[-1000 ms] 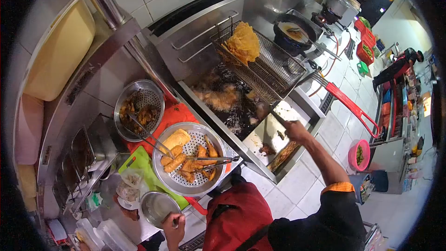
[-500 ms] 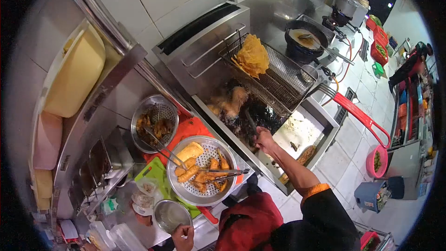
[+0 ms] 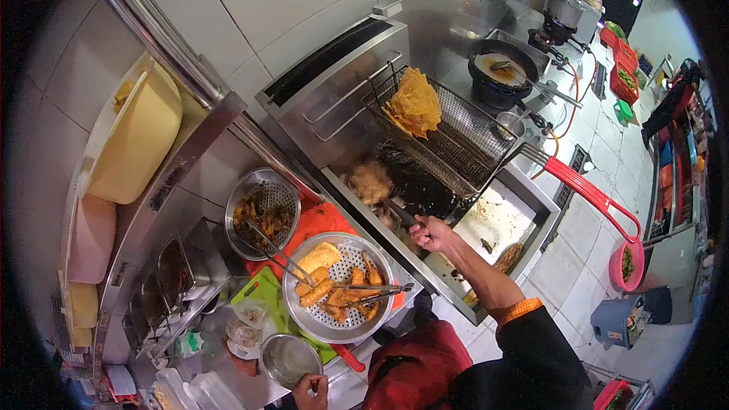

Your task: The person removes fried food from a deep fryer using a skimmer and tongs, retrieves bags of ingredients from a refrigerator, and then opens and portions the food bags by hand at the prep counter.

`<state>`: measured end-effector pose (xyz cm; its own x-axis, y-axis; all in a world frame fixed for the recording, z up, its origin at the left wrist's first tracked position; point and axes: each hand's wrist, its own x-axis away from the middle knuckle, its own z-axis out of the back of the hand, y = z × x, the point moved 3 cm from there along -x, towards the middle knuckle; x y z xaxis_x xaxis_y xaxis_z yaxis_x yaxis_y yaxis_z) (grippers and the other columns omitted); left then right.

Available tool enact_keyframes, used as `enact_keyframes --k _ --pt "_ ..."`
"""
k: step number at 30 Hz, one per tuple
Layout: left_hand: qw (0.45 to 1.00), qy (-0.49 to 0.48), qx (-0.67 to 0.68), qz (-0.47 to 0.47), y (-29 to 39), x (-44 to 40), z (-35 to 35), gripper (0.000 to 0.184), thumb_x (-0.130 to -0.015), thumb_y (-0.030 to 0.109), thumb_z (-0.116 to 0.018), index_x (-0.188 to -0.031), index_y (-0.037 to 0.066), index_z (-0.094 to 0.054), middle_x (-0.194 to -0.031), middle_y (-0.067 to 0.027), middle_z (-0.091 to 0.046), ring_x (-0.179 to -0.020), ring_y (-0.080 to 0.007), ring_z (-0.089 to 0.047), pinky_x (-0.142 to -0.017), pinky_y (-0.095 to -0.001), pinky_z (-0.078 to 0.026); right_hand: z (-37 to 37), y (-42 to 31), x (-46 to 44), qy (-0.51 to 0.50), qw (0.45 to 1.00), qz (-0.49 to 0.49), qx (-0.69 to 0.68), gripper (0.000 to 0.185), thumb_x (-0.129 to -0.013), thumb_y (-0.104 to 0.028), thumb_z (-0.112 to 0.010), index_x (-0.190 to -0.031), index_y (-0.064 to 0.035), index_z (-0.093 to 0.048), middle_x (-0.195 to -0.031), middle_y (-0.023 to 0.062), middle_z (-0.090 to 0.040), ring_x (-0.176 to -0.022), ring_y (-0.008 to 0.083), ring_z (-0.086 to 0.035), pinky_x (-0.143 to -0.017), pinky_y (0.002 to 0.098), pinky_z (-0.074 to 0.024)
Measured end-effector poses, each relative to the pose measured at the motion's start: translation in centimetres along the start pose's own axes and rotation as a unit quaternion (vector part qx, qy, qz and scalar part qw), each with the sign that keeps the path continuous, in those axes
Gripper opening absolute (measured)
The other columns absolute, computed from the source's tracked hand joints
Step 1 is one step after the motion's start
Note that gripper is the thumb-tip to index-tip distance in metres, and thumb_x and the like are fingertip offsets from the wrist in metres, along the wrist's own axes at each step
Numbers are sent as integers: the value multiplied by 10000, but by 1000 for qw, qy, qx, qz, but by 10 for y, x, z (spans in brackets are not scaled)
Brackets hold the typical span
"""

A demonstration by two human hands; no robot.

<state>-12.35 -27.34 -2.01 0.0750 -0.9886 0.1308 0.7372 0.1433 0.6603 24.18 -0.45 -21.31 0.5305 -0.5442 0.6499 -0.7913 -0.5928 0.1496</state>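
Observation:
My right hand (image 3: pixel 430 234) is closed around the dark handle of a utensil (image 3: pixel 402 212) that reaches into the fryer; the handle's far end is hidden among bubbling oil. Beside its tip, a pale battered piece of food (image 3: pixel 370 184) floats in the dark oil (image 3: pixel 418 190). My left hand (image 3: pixel 310 392) is low in the view with curled fingers, close to the rim of a metal bowl (image 3: pixel 291 361); whatever it grips is not visible. A wire fry basket (image 3: pixel 474 133) with a red handle (image 3: pixel 581 182) rests over the fryer, holding a yellow crisp sheet (image 3: pixel 414 104).
A perforated metal bowl (image 3: pixel 380 254) holds fried pieces and metal tongs (image 3: pixel 372 288). Behind it sits another strainer bowl (image 3: pixel 258 182) with darker food. A black wok (image 3: pixel 501 95) stands beyond the basket. Plastic tubs (image 3: pixel 137 137) line the left shelf. A person (image 3: pixel 672 106) stands far right.
My right hand has pulled the utensil slightly, its tip now beside the battered piece, which has shifted left in the oil. The view has turned slightly. My left hand stays near the bowl.

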Motion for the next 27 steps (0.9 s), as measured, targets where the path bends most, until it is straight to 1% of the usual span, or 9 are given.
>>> enact_keyframes --k 3,4,6,9,10,15,16,20,27 --pt "1000 -4 21 4 -17 2 -4 101 -817 94 -593 -871 11 -575 -761 -77 -570 -665 -156 -525 -603 -303 -443 10 -1 6 44 976 126 172 169 -900 -98 -261 -1034 -153 -347 -681 41 -422 -415 86 -301 -329 219 -176" --pt "1000 -5 23 7 -21 0 -6 101 -817 94 -593 -871 11 -575 -761 -77 -570 -665 -156 -525 -603 -303 -443 7 3 9 47 976 125 174 169 -900 -98 -261 -1034 -153 -347 -681 41 -422 -415 86 -301 -329 219 -176" --pt "998 17 -62 -20 -27 -3 -7 125 -769 105 -631 -711 22 -559 -619 -36 -531 -574 -111 -501 -578 -273 -422 0 2 18 156 861 309 372 177 -965 -244 -331 -973 -82 -401 -618 48 -423 -395 97 -310 -330 220 -203" --pt "998 12 54 0 -10 -18 -6 123 -789 104 -632 -726 29 -558 -601 -34 -509 -535 -108 -455 -514 -249 -379 23 -13 1 114 895 221 371 155 -958 -200 -336 -1055 -87 -378 -638 55 -433 -395 101 -310 -334 218 -207" --pt "998 14 54 13 -5 -22 -5 123 -789 104 -632 -726 29 -558 -601 -34 -509 -535 -108 -455 -514 -249 -379 19 -9 5 109 944 165 264 137 -952 -167 -334 -1072 -107 -360 -661 55 -440 -402 99 -314 -338 223 -205" --pt "998 7 56 -33 -3 -39 0 82 -748 89 -644 -763 28 -590 -648 -72 -537 -562 -190 -507 -534 -298 -413 6 3 37 -25 991 57 120 47 -941 -168 -320 -931 -139 -355 -626 14 -377 -444 63 -284 -345 210 -173" --pt "998 13 56 -27 -2 -48 -2 82 -748 89 -644 -763 28 -590 -648 -72 -537 -562 -190 -507 -534 -298 -413 1 6 44 43 982 82 162 103 -962 -222 -300 -906 -147 -343 -609 -7 -368 -433 48 -268 -345 200 -169" --pt "984 59 -140 -89 18 -81 -10 181 -749 169 -660 -882 53 -619 -827 -107 -566 -795 -296 -579 -676 -382 -473 2 10 59 9 981 96 166 132 -971 -227 -264 -897 -154 -346 -613 -18 -390 -429 46 -294 -339 198 -190" --pt "977 40 -125 -167 35 -137 -49 215 -781 182 -624 -947 47 -601 -945 -108 -556 -823 -309 -579 -724 -397 -471 0 10 86 24 984 79 155 274 -973 -338 -314 -862 -102 -399 -584 -18 -414 -402 41 -297 -334 183 -204"
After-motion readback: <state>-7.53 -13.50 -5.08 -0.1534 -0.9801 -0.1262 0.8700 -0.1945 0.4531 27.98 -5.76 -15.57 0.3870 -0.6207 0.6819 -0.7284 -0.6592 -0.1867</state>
